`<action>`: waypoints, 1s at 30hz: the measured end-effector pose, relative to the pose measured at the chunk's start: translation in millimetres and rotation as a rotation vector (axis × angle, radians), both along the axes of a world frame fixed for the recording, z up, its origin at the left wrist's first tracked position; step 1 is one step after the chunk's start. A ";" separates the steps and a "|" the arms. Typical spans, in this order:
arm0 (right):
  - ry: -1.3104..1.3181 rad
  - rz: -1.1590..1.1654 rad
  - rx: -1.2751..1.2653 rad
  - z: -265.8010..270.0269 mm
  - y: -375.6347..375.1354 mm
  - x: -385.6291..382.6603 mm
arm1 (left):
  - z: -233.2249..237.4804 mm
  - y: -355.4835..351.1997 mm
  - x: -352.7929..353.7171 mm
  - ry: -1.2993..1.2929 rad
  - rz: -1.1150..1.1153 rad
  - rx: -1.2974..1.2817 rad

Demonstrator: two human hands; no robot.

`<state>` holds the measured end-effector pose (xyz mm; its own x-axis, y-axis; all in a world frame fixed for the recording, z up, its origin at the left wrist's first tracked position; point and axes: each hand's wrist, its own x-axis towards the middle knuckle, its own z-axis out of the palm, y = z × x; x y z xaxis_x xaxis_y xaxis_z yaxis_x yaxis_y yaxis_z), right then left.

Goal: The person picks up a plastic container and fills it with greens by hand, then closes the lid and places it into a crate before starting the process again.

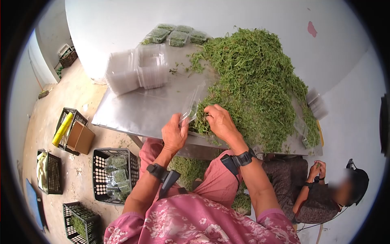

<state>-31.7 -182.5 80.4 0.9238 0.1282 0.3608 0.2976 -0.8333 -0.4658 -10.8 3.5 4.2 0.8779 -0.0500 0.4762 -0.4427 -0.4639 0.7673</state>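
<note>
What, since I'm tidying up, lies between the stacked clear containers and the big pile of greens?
The head view shows loose sprigs on the metal tabletop and, lower down, a clear container in the left hand.

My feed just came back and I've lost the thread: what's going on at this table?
The person's left hand holds a clear plastic container, while the right hand is at the near edge of the heaped greens. Stacked clear containers stand on the table, and packs of greens sit toward its far side. A floor crate holds more packs.
</note>
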 end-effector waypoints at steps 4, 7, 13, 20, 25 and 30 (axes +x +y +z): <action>0.040 0.050 0.136 2.3 2.3 -6.9 | 2.3 0.1 -0.4 0.008 -0.002 0.000; 0.058 0.091 0.125 12.4 16.4 -13.6 | 1.4 0.0 -0.6 0.007 -0.004 -0.001; 0.036 0.087 0.013 0.6 11.5 -7.3 | -0.6 -0.4 0.6 -0.018 0.004 -0.002; -0.018 -0.038 -0.179 -13.3 19.3 -6.9 | 0.2 -0.8 0.3 0.000 -0.003 -0.011; -0.026 -0.017 -0.171 -12.4 14.3 -7.5 | -0.5 -0.7 -0.1 0.002 0.016 0.001; -0.137 -0.064 -0.150 -2.6 15.8 -7.8 | 0.4 -1.0 -0.4 -0.003 0.008 -0.002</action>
<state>-39.5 -166.7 77.9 0.8755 0.1326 0.4648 0.2937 -0.9096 -0.2939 -11.2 2.5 4.6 0.8766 -0.0417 0.4794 -0.4415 -0.4659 0.7668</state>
